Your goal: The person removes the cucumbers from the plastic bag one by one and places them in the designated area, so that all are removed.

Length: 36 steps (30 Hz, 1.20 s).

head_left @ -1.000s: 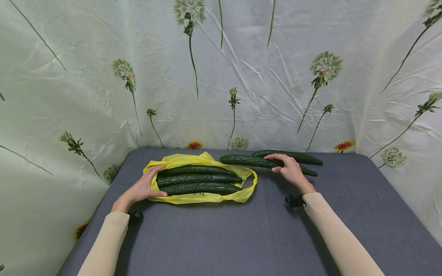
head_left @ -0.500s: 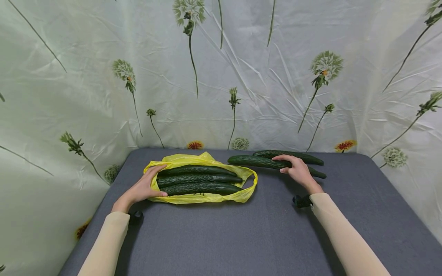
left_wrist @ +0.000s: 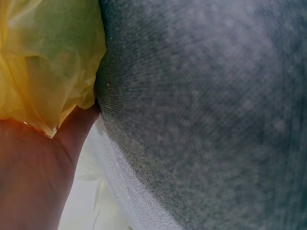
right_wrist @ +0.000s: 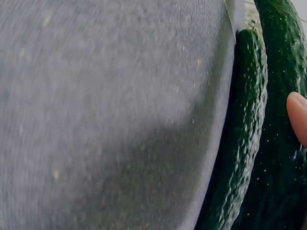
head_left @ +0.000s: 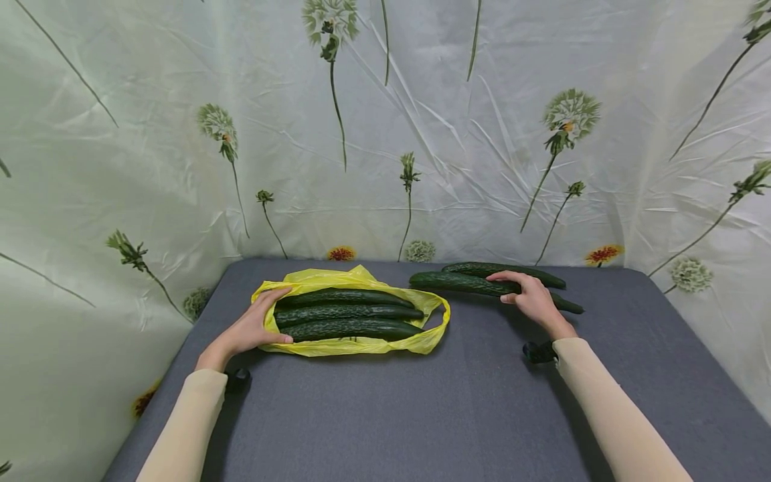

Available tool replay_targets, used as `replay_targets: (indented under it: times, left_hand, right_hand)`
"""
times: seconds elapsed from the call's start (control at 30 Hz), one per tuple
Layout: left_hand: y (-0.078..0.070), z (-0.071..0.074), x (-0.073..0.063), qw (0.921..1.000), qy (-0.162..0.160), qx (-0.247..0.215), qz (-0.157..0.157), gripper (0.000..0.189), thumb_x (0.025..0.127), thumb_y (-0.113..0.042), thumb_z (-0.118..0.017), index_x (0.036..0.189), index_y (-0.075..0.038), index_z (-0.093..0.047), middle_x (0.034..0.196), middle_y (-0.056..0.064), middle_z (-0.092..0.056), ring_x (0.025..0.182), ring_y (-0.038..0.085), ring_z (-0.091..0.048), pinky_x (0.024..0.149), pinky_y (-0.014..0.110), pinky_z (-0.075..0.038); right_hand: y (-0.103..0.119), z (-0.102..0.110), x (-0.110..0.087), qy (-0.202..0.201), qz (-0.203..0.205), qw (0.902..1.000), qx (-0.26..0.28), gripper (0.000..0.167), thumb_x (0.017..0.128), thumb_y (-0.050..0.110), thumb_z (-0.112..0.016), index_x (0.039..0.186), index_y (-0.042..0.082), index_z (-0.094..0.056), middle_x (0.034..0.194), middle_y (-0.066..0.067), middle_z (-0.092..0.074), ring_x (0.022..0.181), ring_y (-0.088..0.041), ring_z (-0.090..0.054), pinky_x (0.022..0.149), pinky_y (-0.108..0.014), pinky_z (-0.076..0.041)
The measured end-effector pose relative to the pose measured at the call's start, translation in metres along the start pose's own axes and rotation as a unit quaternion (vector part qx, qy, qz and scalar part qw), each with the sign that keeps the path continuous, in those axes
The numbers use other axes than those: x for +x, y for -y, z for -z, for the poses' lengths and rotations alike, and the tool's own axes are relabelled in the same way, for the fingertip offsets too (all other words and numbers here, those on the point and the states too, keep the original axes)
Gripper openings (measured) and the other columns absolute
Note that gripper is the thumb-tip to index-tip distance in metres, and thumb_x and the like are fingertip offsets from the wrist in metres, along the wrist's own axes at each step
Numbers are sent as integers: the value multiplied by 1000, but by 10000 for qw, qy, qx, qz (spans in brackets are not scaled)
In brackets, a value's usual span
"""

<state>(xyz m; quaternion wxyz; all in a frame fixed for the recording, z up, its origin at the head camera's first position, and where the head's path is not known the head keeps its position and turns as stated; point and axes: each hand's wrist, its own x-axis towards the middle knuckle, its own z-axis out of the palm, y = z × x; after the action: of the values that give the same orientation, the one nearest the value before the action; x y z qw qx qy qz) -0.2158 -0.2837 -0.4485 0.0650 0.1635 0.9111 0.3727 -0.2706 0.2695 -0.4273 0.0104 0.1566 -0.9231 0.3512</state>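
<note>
A yellow plastic bag (head_left: 361, 347) lies on its side with its mouth spread, several dark green cucumbers (head_left: 352, 312) side by side within it. My left hand (head_left: 248, 328) holds the bag's left end, thumb at the front and fingers over the back rim. In the left wrist view the thumb presses against the thin plastic (left_wrist: 53, 62). To the right of the bag, my right hand (head_left: 535, 302) grips a cucumber (head_left: 452, 282) about its middle, from above. Another cucumber (head_left: 545, 276) lies just behind it. In the right wrist view my thumb (right_wrist: 298, 117) touches the held cucumber (right_wrist: 278, 72).
Grey cloth covers the table (head_left: 373, 415). A pale curtain (head_left: 482, 134) printed with dandelions hangs along the table's back and left side. Dark wrist cameras (head_left: 539, 352) sit under both wrists.
My right hand has moved right with the cucumber, drawing its left end away from the bag's edge. The left hand and the bag have stayed in place.
</note>
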Motion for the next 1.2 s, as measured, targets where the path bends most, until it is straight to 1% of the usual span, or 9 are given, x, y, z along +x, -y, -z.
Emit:
replay_targets:
  times: [0.07,0.17,0.3,0.4,0.57,0.73,0.8,1.0,1.2]
  left_hand:
    - [0,0,0,10000,10,-16,-7,100,74,-34,-84,152,-14,-25,152,20,-17,139,44,-12,98,70,-21]
    - [0,0,1,10000,14,-18,-6,99,74,-34,-83,152,-14,-25,152,20,-16,139,44,-12,98,70,-21]
    - [0,0,1,10000,10,38,42,100,74,-34,-84,152,-14,-25,152,21,-16,139,45,-12,98,70,-21]
    - [0,0,1,10000,15,51,68,100,74,-34,-83,152,-14,-25,152,21,-17,138,45,-12,98,70,-21]
    - [1,0,1,10000,14,41,46,100,74,-34,-83,152,-14,-25,152,21,-17,139,45,-13,98,70,-21]
    - [1,0,1,10000,16,12,32,100,74,-33,-84,152,-14,-25,152,21,-17,139,45,-12,98,70,-21]
    - [1,0,1,10000,17,-5,23,100,74,-33,-84,152,-14,-25,152,20,-17,139,44,-12,98,70,-22]
    - [0,0,1,10000,10,-61,-32,100,74,-33,-84,152,-14,-25,152,20,-17,139,44,-13,98,70,-22]
    - [0,0,0,10000,4,-66,8,99,74,-33,-83,152,-15,-25,152,20,-16,139,44,-12,98,70,-21]
  right_hand:
    - [-3,2,-1,11,-10,10000,-28,43,86,-4,-66,127,8,-62,128,-20,-57,102,-34,-55,65,-38,-37]
    - [-6,6,-2,53,-32,10000,20,43,87,-4,-65,127,8,-62,128,-20,-56,82,-32,-53,62,-39,-35]
    - [-11,10,-3,70,-35,10000,-12,43,87,-4,-65,128,7,-61,128,-22,-56,84,-34,-55,63,-39,-35]
    - [-14,12,-4,78,-49,9999,-96,43,87,-5,-65,128,6,-61,128,-22,-56,96,-34,-55,65,-39,-36]
    - [-19,18,-6,101,-171,9997,-123,42,88,-4,-64,129,5,-59,129,-23,-54,81,-31,-51,60,-37,-34]
    - [-23,24,-9,74,-213,9997,-115,42,88,-4,-64,129,4,-59,128,-24,-55,110,-41,-52,73,-47,-43]
    - [-25,25,-10,94,-195,9997,-94,42,88,-4,-63,129,4,-59,128,-25,-55,114,-43,-49,78,-50,-43]
    - [-30,30,-10,186,-179,9996,-147,43,88,-4,-63,129,4,-58,129,-25,-54,108,-39,-52,68,-40,-38]
    - [-33,33,-7,310,-260,9992,-73,43,89,-5,-62,130,3,-58,132,-26,-51,112,-40,-49,69,-40,-37]
